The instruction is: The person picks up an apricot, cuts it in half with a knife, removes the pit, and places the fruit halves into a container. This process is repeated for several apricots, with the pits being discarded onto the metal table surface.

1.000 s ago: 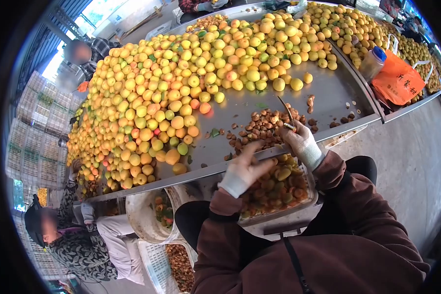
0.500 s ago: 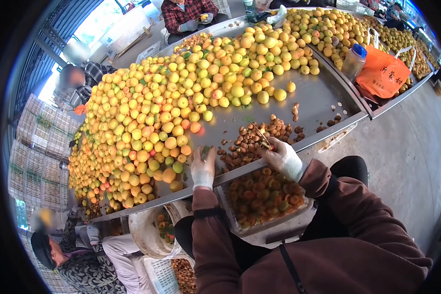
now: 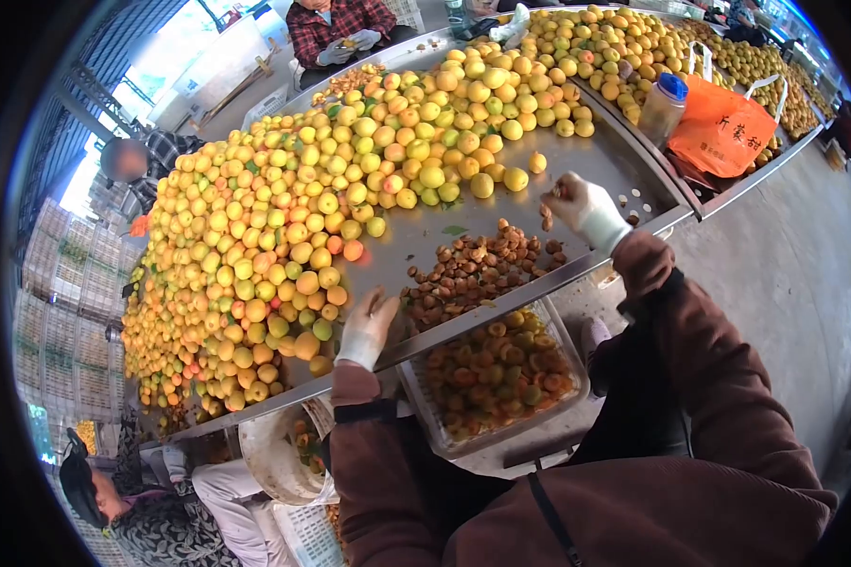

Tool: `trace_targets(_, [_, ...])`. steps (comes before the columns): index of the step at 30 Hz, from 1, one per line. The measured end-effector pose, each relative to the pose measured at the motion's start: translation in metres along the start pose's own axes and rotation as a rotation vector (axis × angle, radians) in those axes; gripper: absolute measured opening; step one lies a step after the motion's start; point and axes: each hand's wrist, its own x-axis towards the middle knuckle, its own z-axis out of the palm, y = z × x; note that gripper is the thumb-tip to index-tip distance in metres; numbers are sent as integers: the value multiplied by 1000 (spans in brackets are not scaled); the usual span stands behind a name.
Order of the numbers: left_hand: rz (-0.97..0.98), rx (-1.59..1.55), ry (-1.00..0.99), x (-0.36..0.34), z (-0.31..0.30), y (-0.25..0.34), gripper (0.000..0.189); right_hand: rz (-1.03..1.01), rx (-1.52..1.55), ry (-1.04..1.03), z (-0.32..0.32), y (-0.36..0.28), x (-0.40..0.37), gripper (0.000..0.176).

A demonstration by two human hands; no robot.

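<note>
I have the right hand, in a white glove (image 3: pixel 584 210), raised above the grey metal table (image 3: pixel 577 156), its fingertips drawn together at small brown pits (image 3: pixel 547 219); I cannot tell whether they are pinched or falling. The left hand, also white-gloved (image 3: pixel 367 326), is at the near edge with bent fingers, left of the heap of brown, wrinkled pits (image 3: pixel 477 276); its grasp I cannot judge. I believe the step is clearing pits aside; the next move would call for a low sweep. The right palm is hidden, and sleeves cover both wrists.
</note>
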Motion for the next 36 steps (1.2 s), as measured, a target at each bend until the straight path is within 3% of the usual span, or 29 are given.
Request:
trace_targets(2, [-138,326,-52,-3,-9,2,63,87,-147,40,2,38,26,36])
trace_targets(3, [-68,459,-140,2,-17,-21,69,101,-195,36,2,59,38,36])
trace_targets(7, [-197,634,-52,-11,5,7,77,235,-369,-10,6,116,58,33])
trace_targets(10, [-158,698,-59,-9,13,9,79,257,-422,-34,11,140,57,32])
trace_targets(14, [-174,673,-103,-3,22,8,80,267,-504,-113,9,123,55,33])
trace_targets(16, [-140,673,-87,0,30,7,82,180,-683,-53,12,108,53,34])
trace_targets(20, [-114,611,-81,3,43,11,82,54,-541,-115,31,61,48,36])
trace_targets(22, [-148,608,-61,5,47,16,80,-333,-357,-183,61,79,50,39])
trace_targets(23, [-174,566,-64,6,49,20,79,-221,-302,-344,62,59,42,41])
trace_targets(24, [-198,523,-65,7,50,24,78,-234,-299,-354,68,38,35,41])
trace_targets(26, [-202,502,-45,8,58,32,77,74,-392,-243,80,7,25,42])
trace_targets(28, [-203,476,-31,13,67,35,76,24,-384,-250,106,15,23,43])
trace_targets(30, [-161,403,-24,22,80,27,68,-170,-350,-277,128,9,20,43])
trace_targets(32, [-55,332,31,32,98,14,63,-131,-270,-283,140,-8,6,41])
trace_targets(34, [-94,257,50,47,114,4,58,-180,-266,-213,168,-16,4,39])
trace_targets(35, [-146,191,68,46,112,12,56,-219,-231,-222,157,-52,-8,39])
trace_targets(36, [-194,123,85,46,110,20,54,-104,-163,-175,186,-33,4,38])
